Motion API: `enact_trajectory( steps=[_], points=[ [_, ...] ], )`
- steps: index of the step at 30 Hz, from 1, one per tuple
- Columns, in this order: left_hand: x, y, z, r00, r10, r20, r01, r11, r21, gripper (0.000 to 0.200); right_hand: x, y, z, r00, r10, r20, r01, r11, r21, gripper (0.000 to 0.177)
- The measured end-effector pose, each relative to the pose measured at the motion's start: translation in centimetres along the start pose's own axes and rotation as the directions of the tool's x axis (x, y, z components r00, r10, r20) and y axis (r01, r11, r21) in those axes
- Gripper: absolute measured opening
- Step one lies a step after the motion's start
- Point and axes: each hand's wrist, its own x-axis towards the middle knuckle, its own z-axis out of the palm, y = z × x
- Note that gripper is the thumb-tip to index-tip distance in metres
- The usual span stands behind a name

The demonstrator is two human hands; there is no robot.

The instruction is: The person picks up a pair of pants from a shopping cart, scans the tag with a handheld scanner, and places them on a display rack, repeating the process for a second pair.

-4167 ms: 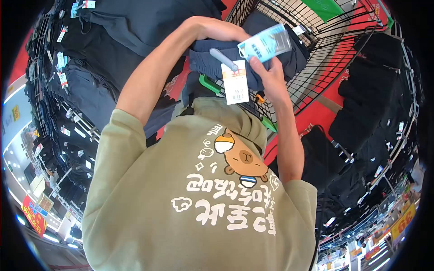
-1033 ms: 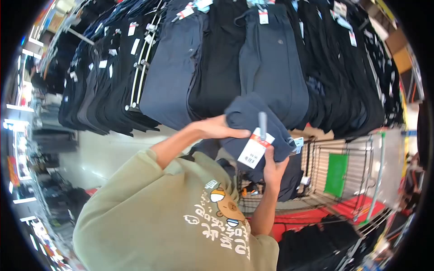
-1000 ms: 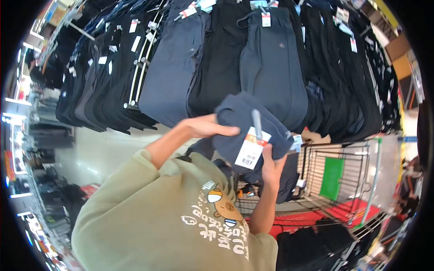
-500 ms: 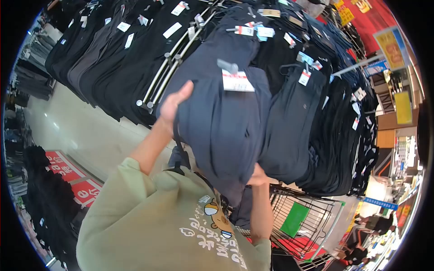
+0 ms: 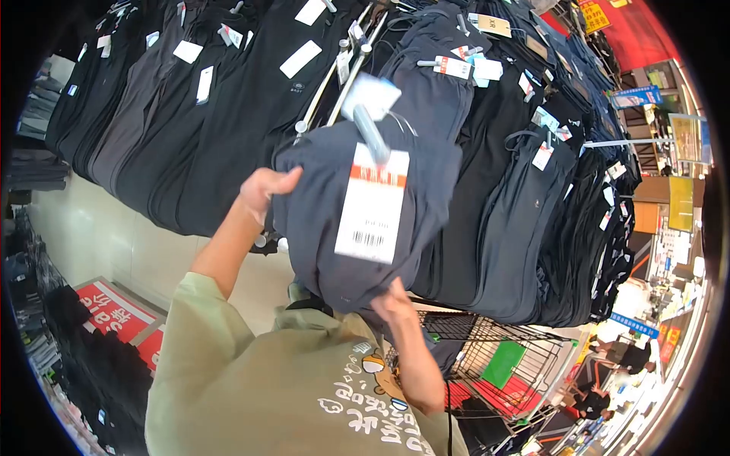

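A bundle of dark navy trousers (image 5: 312,228) is held up in front of my chest, with a white and red price tag (image 5: 370,216) and a grey security pin on it. My left hand (image 5: 266,190) grips the bundle's left edge, thumb on the near side. At the lower right edge, my right hand (image 5: 395,305) has its fingers on the cloth, partly hidden behind it. Behind the bundle, navy trousers (image 5: 437,99) with tags lie on the display.
Stacks of black trousers (image 5: 251,129) hang over a display at the left, beside metal rails (image 5: 331,83). A shopping cart (image 5: 464,334) with a green panel stands at the lower right. Red signs (image 5: 122,315) are at the lower left. Two people are far off at the right.
The trousers have been folded into a shorter bundle and tilted, bringing the tag nearer and lower. My left hand has moved left and slightly down, my right hand to the left.
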Motion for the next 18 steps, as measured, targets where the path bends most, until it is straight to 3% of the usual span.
enact_trajectory(
  steps=[1, 2, 4, 5, 6, 8, 10, 12, 14, 15, 16, 17, 18],
  points=[
    [0.3, -0.1, 0.5, 0.992, 0.002, -0.124, 0.010, 0.995, 0.102, 0.053, 0.4, -1.7, 0.1, 0.999, -0.020, 0.028, 0.023, 0.993, -0.112, 0.112],
    [1.1, -0.2, 1.5, 0.988, 0.005, -0.152, 0.021, 0.985, 0.172, 0.053, 0.8, -3.3, 0.1, 0.998, -0.029, 0.057, 0.041, 0.973, -0.227, 0.116],
    [4.2, -0.4, 3.1, 0.872, -0.003, -0.489, 0.310, 0.776, 0.549, 0.053, 3.2, -7.1, 3.3, 0.968, -0.060, -0.243, 0.000, 0.970, -0.242, 0.078],
    [5.5, -0.6, 1.4, 0.895, -0.013, -0.446, 0.297, 0.763, 0.574, 0.051, 4.4, -9.0, 4.9, 0.920, -0.074, -0.385, -0.022, 0.970, -0.241, 0.060],
    [6.7, -0.9, -0.7, 0.915, -0.020, -0.403, 0.282, 0.746, 0.603, 0.049, 7.0, -10.6, 6.1, 0.878, -0.160, -0.450, -0.022, 0.928, -0.372, 0.059],
    [9.0, -0.7, -0.8, 0.892, -0.033, -0.450, 0.234, 0.887, 0.397, 0.052, 10.3, -12.5, 4.6, 0.861, -0.098, -0.498, -0.052, 0.959, -0.279, 0.053],
    [12.1, 0.4, -1.9, 0.870, -0.078, -0.486, 0.272, 0.899, 0.342, 0.058, 12.6, -13.5, 1.3, 0.862, -0.339, -0.378, 0.055, 0.803, -0.594, 0.044],
    [15.6, 1.4, -2.1, 0.895, 0.201, -0.399, 0.157, 0.695, 0.702, 0.058, 15.6, -16.3, -1.8, 0.843, -0.432, -0.321, 0.099, 0.711, -0.696, 0.041],
    [19.7, 4.4, 0.3, 0.955, 0.272, -0.122, -0.002, 0.415, 0.910, 0.062, 19.0, -20.4, -4.3, 0.813, -0.503, -0.293, 0.145, 0.663, -0.734, 0.037],
    [22.3, 5.7, 0.5, 0.922, 0.379, 0.075, -0.196, 0.291, 0.936, 0.057, 20.6, -22.9, -3.6, 0.772, -0.587, -0.246, 0.209, 0.599, -0.773, 0.034],
    [23.6, 7.7, 3.1, 0.912, 0.408, 0.048, -0.077, 0.054, 0.996, 0.050, 22.1, -25.4, -2.6, 0.733, -0.647, -0.211, 0.248, 0.543, -0.802, 0.033],
    [27.7, 9.7, 0.1, 0.879, 0.476, 0.038, -0.051, 0.014, 0.999, 0.046, 24.0, -27.3, -2.5, 0.666, -0.726, -0.170, 0.358, 0.511, -0.782, 0.031],
    [29.7, 10.7, 0.4, 0.868, 0.496, 0.035, -0.072, 0.056, 0.996, 0.044, 26.0, -29.1, -3.7, 0.631, -0.755, -0.181, 0.365, 0.494, -0.789, 0.028]
  ],
)
